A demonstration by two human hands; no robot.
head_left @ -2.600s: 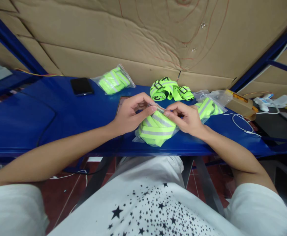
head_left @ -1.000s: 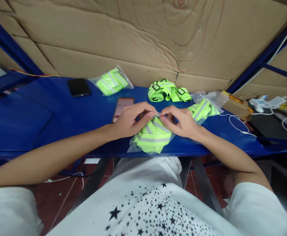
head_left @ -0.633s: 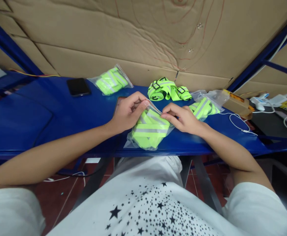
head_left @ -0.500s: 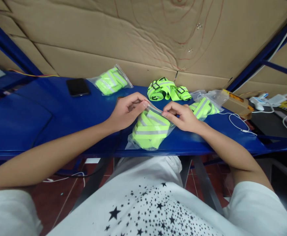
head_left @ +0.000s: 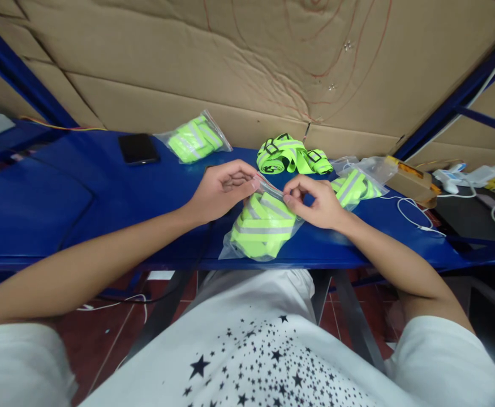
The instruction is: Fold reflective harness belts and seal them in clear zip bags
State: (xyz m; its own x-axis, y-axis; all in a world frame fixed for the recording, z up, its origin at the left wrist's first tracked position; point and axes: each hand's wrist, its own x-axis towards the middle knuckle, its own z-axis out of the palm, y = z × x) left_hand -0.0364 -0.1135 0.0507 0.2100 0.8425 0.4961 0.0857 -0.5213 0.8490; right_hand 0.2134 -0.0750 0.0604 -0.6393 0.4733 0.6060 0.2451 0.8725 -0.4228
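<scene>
A clear plastic bag (head_left: 264,227) with a folded yellow-green reflective strap inside lies near the front edge of the blue table. My left hand (head_left: 226,189) pinches the left part of the bag's top strip between thumb and fingers. At the right end of that strip, my right hand (head_left: 313,200) also pinches the plastic. Behind the hands lies a loose bundle of reflective straps (head_left: 292,154) with black buckles. Another bagged strap (head_left: 196,139) rests at the back left, and a third bag (head_left: 355,186) is just beyond my right hand, partly hidden by it.
A black phone (head_left: 138,149) lies on the blue table (head_left: 115,198) at the left. To the right are a cardboard box (head_left: 414,185), a white cable (head_left: 414,219) and a white device (head_left: 453,178). A cardboard panel (head_left: 166,56) stands behind the table.
The whole view has shifted slightly, moving the scene a little to the right. Both hands still pinch the bag's top, with only small finger movement.
</scene>
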